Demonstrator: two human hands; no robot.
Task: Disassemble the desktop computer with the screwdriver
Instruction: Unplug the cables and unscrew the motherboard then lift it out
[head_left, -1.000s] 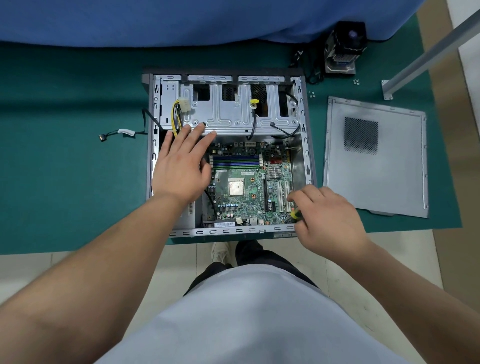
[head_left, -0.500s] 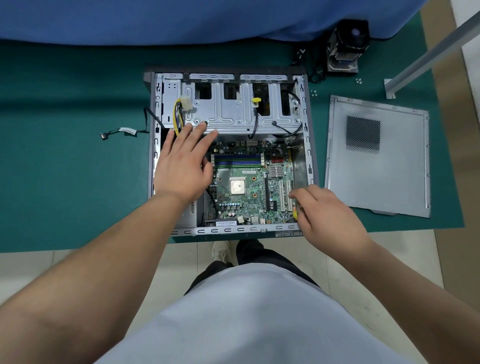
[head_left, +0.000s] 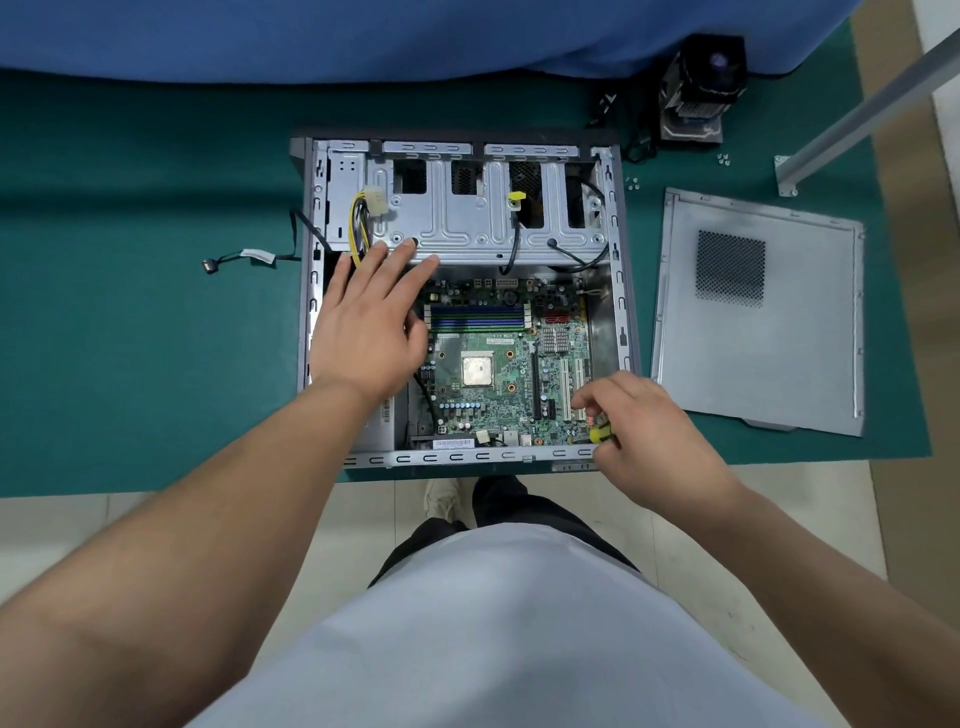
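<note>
An open desktop case (head_left: 618, 291) lies flat on a green mat, its green motherboard (head_left: 498, 374) exposed. My left hand (head_left: 369, 322) rests flat inside the case, fingers straight, over the board's left side and the edge of the metal drive cage (head_left: 467, 228). My right hand (head_left: 639, 431) grips a screwdriver with a yellow and black handle (head_left: 601, 432) at the board's near right corner. The screwdriver's tip is hidden by my fingers.
The removed side panel (head_left: 758, 312) lies to the right of the case. A cooler with fan (head_left: 701, 88) stands at the back right, with loose screws (head_left: 723, 159) near it. A loose cable (head_left: 244, 257) trails left. A metal bar (head_left: 872, 104) crosses the right corner.
My right hand has shifted slightly on the screwdriver at the near right corner, its fingers turning around the handle. My left hand stays in place.
</note>
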